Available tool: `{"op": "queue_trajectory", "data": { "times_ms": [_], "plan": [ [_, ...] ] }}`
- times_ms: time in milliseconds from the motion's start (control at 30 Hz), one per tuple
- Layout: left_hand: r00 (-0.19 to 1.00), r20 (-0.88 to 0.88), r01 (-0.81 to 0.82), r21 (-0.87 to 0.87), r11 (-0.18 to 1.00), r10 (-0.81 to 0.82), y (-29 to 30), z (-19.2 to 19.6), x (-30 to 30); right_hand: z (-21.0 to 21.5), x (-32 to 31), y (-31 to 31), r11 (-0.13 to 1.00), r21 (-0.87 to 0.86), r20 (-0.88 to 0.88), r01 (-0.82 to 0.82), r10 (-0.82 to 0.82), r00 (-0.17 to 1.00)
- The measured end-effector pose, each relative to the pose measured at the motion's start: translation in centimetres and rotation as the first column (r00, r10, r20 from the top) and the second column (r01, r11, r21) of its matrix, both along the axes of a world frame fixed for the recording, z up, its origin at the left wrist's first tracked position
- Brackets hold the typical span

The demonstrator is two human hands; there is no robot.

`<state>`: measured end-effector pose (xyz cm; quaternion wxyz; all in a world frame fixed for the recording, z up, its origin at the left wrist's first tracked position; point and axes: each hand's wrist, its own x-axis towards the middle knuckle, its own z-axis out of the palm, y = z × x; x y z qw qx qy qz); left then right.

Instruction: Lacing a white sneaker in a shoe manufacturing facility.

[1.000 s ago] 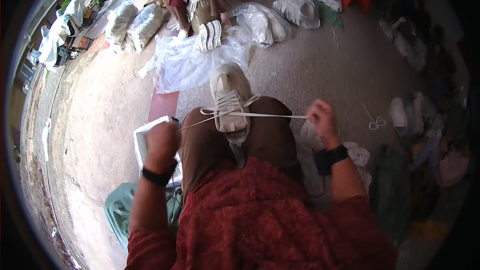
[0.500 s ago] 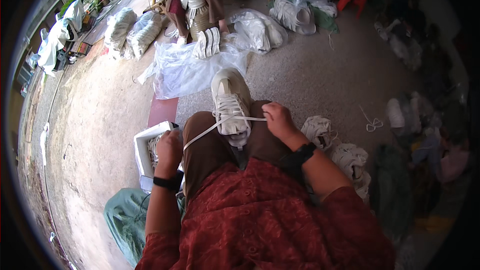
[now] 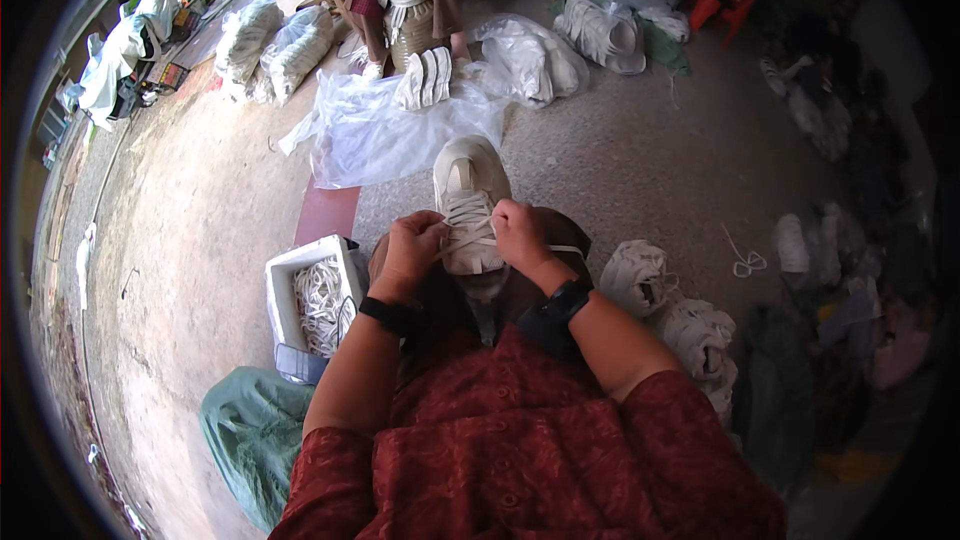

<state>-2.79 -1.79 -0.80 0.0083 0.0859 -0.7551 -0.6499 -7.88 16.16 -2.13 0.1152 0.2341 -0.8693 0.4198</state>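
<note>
A pale beige sneaker rests between my knees, its toe pointing away from me. White shoelace crosses back and forth over its tongue. My left hand pinches the lace at the shoe's left edge, close to the eyelets. On the opposite edge my right hand is closed on the lace too, and a loose length trails over my right thigh. The exact fingertip grip is partly hidden on both hands.
By my left leg stands a white foam box of white laces, beside a green sack. Several white shoes lie to my right. Ahead are clear plastic sheeting, stacked shoe uppers and another person's legs.
Both hands have come inward, from holding lace ends stretched out sideways to the shoe's two edges. The box of laces on the left is now more exposed.
</note>
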Motion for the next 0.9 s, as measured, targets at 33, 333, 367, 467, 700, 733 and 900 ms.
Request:
{"op": "queue_trajectory", "data": {
  "times_ms": [33, 333, 367, 467, 700, 733, 900],
  "plan": [
    [1.000, 0.002, -0.001, -0.001, 1.000, 0.001, -0.3, 0.0, 0.0, -0.2, -0.6, 0.3, 0.971, -0.236, 0.182, -0.041, 0.086, 0.979],
    [0.969, 0.092, 0.200, 0.243, 0.949, -0.228, -1.0, 1.8, 0.2, 0.5, -2.3, 1.7, 0.788, -0.614, 0.602, -0.040, 0.501, 0.621],
    [0.970, 0.109, 0.194, 0.196, 0.961, -0.218, -1.1, 1.2, 0.2, 0.3, -2.2, 1.4, 0.787, -0.615, 0.603, -0.041, 0.503, 0.619],
    [0.980, 0.110, 0.158, 0.087, 0.984, -0.167, -1.1, 0.0, 0.3, -0.6, -2.0, 1.1, 0.925, -0.367, 0.447, -0.096, 0.266, 0.854],
    [0.981, -0.196, -0.072, -0.353, 0.933, 0.002, -1.8, 0.0, 2.9, 0.5, 0.6, 2.8, 0.954, -0.297, 0.148, -0.045, 0.092, 0.985],
    [0.980, -0.198, -0.077, -0.352, 0.933, 0.006, -2.2, 0.4, 3.8, 1.1, 1.4, 3.6, 0.982, -0.145, 0.148, -0.119, 0.140, 0.979],
    [0.980, -0.167, -0.171, -0.442, 0.880, 0.107, -8.2, 0.0, 8.2, 0.8, 2.4, 9.8, 0.987, -0.025, 0.049, -0.157, 0.158, 0.986]
  ]
}}
